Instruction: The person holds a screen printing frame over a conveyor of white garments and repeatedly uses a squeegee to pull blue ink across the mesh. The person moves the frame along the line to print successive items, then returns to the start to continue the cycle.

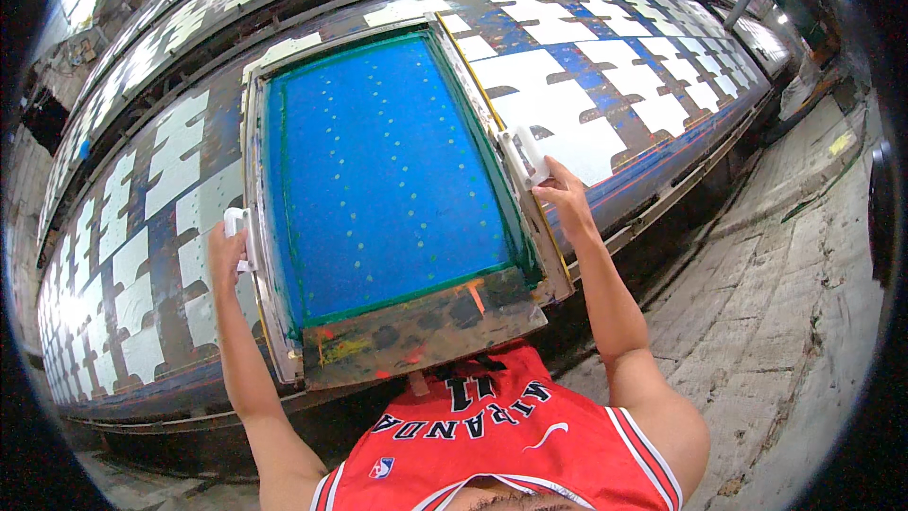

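A silk-screen printing frame lies over the long table in front of me, its blue mesh dotted with rows of small pale spots and edged in green. My left hand is closed round a white handle on the frame's left side. On the opposite side, my right hand grips another white handle, fingers curled at its near end. A paint-stained board forms the near end of the frame, close to my red jersey. Whatever lies beneath the mesh is hidden.
White cut fabric pieces lie in rows on the dark, blue-stained table on both sides of the frame. More long tables with similar pieces run parallel behind. A concrete floor stretches along the right, beside the table's edge rail.
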{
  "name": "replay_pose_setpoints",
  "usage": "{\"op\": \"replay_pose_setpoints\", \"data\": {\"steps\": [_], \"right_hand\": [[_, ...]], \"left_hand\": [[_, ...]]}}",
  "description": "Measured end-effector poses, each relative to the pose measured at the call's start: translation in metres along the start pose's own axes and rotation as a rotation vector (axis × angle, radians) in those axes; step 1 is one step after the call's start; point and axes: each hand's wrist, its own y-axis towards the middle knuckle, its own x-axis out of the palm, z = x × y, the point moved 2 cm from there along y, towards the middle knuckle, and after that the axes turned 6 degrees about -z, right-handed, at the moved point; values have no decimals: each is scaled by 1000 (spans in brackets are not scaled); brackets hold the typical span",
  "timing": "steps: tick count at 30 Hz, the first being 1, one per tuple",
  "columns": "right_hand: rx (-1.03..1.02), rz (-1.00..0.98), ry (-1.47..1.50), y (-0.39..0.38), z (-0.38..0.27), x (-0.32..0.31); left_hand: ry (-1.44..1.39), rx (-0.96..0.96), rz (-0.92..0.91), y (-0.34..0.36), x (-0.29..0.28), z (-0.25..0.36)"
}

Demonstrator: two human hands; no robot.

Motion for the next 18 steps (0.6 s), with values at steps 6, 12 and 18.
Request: {"op": "replay_pose_setpoints", "data": {"steps": [6,12,18], "right_hand": [[-48,-39,-23,44,7,-48],[-52,-17,17,105,41,-136],[22,-120,57,166,78,-231]], "left_hand": [[77,-11,3,22,48,23],[28,-24,16,16,142,62],[128,5,54,9,253,99]]}}
